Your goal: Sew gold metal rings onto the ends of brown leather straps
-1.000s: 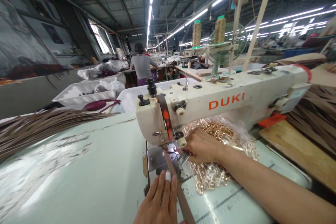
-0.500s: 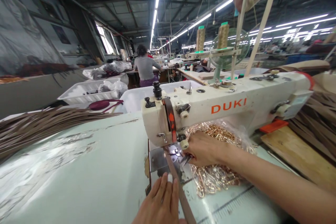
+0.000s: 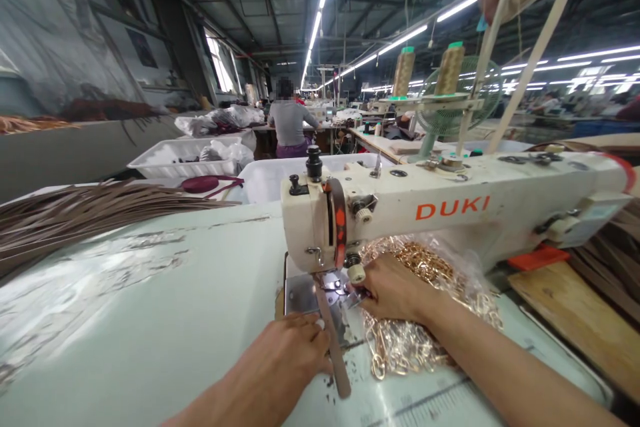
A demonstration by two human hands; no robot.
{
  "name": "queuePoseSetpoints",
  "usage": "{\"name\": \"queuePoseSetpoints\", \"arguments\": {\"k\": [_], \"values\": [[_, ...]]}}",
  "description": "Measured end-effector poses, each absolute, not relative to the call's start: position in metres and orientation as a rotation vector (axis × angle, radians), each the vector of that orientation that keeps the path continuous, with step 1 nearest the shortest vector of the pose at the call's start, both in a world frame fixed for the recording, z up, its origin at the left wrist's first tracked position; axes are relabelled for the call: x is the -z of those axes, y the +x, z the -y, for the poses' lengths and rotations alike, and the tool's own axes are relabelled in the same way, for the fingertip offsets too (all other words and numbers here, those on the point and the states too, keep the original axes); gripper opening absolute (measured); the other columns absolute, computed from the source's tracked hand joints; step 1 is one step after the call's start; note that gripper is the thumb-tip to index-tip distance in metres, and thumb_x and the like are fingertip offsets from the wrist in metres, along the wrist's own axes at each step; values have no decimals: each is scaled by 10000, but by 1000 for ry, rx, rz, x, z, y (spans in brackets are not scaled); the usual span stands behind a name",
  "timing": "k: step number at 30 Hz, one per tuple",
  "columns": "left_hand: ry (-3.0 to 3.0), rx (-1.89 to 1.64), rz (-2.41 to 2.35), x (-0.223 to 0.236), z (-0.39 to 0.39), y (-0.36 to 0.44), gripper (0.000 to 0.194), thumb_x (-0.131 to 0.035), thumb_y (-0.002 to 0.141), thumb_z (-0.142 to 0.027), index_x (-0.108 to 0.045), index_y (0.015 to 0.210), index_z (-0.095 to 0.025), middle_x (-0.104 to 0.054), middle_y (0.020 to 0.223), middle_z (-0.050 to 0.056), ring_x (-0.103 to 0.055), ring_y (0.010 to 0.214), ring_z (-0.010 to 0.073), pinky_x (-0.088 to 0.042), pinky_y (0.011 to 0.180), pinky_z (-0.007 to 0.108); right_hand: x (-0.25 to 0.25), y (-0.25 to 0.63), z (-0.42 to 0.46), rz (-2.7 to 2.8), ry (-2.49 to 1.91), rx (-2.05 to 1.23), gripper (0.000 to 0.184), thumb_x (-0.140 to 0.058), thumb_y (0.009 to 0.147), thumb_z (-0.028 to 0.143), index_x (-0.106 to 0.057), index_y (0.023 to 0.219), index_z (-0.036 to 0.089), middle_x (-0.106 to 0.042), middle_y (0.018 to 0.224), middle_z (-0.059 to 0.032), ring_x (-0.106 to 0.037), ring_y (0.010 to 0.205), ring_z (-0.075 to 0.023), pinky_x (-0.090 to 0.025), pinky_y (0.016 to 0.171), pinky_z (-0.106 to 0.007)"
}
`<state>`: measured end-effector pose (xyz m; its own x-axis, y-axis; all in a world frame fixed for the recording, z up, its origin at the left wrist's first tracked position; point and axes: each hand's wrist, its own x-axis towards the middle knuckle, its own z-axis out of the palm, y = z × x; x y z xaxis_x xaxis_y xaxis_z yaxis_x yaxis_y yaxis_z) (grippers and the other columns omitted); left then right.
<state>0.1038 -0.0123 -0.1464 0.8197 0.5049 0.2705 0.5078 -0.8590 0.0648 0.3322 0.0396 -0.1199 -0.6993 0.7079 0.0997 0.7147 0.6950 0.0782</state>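
Note:
A narrow brown strap [image 3: 333, 350] runs from under the presser foot [image 3: 332, 283] of a white sewing machine [image 3: 390, 203] toward me, its near end lying on the table. My left hand [image 3: 295, 350] rests on the table left of the strap, with fingers bent and closed on the strap's left edge. Curled beside the presser foot, my right hand [image 3: 393, 287] has its fingertips at a small metal part [image 3: 354, 297]; what they grip is mostly hidden. Under the machine arm, touching my right hand, lies a clear bag of gold-coloured metal clasps [image 3: 400, 347].
Brown strips [image 3: 90, 213] are heaped at the left. Behind the machine stand a white tub [image 3: 260, 180] and thread cones [image 3: 449, 70]. A wooden board [image 3: 570, 313] lies at the right. A person [image 3: 290, 123] in grey works farther off.
My left hand has gone from lying flat with fingers stretched to bent at the strap's edge. The strap has fed forward, so its near end now shows. My right hand stays by the presser foot.

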Motion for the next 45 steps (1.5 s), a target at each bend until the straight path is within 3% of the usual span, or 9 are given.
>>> {"name": "queuePoseSetpoints", "arguments": {"k": [6,11,17,21,23,26,29,33,45], "values": [[-3114,450,983,134,-3,100,157,-579,896,-249,-639,778,-164,-683,863,29,-646,833,187,-489,903,331,121,333,-40,2805,-1155,214,223,-484,823,275,-644,683,207,-672,625,-31,-585,541,-166,-222,520,-285],[-3194,487,966,129,-15,97,235,-487,951,-248,-650,799,-171,-657,788,-9,-627,787,135,-495,825,243,121,332,-37,2781,-1188,227,272,-476,853,288,-672,684,205,-676,616,-43,-573,516,-162,-224,515,-279],[-3221,600,927,128,-32,89,217,-476,956,-233,-680,895,-195,-675,986,11,-622,959,152,-460,895,237,121,332,-38,2800,-1224,198,261,-474,859,287,-649,692,192,-682,652,-53,-611,564,-180,-267,531,-279],[-3179,577,1030,126,-46,84,151,-563,916,-283,-706,893,-242,-695,910,-19,-643,872,153,-465,855,252,122,333,-39,2797,-1228,161,220,-466,857,262,-620,718,190,-688,688,-51,-619,592,-172,-297,563,-270],[-3140,632,1102,126,-55,83,134,-623,875,-326,-705,939,-242,-701,956,-8,-634,934,183,-462,879,277,122,333,-38,2798,-1233,142,191,-475,837,240,-610,712,190,-685,686,-48,-617,592,-168,-299,567,-266],[-3121,678,1165,125,-68,82,342,-707,797,-375,-648,1110,-250,-663,1120,15,-584,1062,231,-458,922,319,123,333,-39,2798,-1243,127,132,-500,784,209,-603,703,190,-683,685,-47,-622,600,-174,-296,561,-263],[-3223,626,1072,125,-80,82,410,-744,766,-354,-623,1151,-279,-656,1140,-20,-598,1042,204,-466,908,273,123,332,-40,2795,-1253,120,102,-507,756,204,-599,711,191,-687,696,-48,-628,615,-181,-301,565,-264],[-3338,547,911,122,-87,80,379,-705,808,-355,-613,1167,-273,-660,1128,-30,-604,1037,169,-453,911,219,124,332,-40,2800,-1246,114,85,-515,735,208,-594,704,195,-688,703,-44,-635,632,-191,-300,566,-269],[-3224,466,815,123,-84,73,296,-562,919,-315,-593,1204,-239,-613,1223,36,-542,1141,218,-419,998,328,123,331,-39,2781,-1264,105,114,-520,769,235,-605,707,192,-692,700,-46,-644,648,-193,-293,560,-267]]}}
